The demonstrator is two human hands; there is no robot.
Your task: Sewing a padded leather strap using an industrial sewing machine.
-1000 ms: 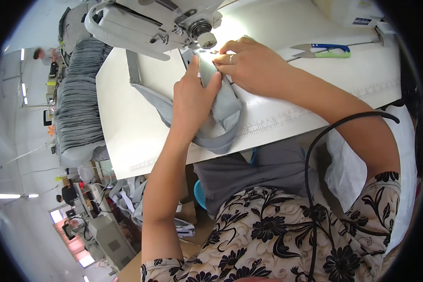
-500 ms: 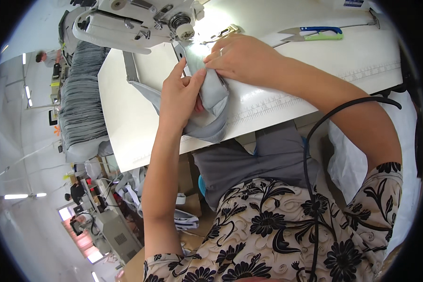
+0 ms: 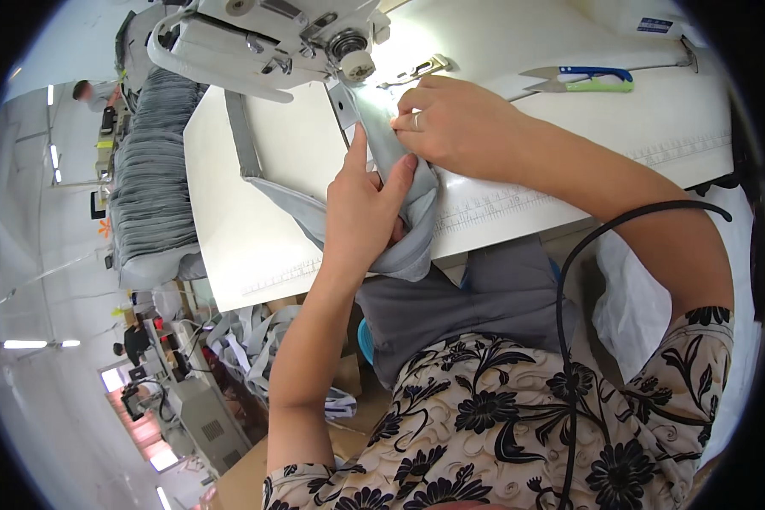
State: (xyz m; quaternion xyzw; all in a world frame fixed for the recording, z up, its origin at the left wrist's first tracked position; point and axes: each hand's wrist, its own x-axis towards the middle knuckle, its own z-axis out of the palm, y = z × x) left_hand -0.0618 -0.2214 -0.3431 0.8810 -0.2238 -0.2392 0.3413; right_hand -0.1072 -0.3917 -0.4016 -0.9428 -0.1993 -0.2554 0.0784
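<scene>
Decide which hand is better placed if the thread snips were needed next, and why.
Probably the right hand: it is nearer the snips, while the left hand holds the grey fabric strip farther left.

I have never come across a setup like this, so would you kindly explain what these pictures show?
There is no robot here: every picture comes from one fisheye camera on a person's head, looking down, so straight edges bend. At the top is a sewing machine. Before it, the left hand holds a grey fabric strip, while the fingertips of the right hand are at the strip's right edge. On the white tabletop, farther right, lie snips with blue and green handles.
</scene>
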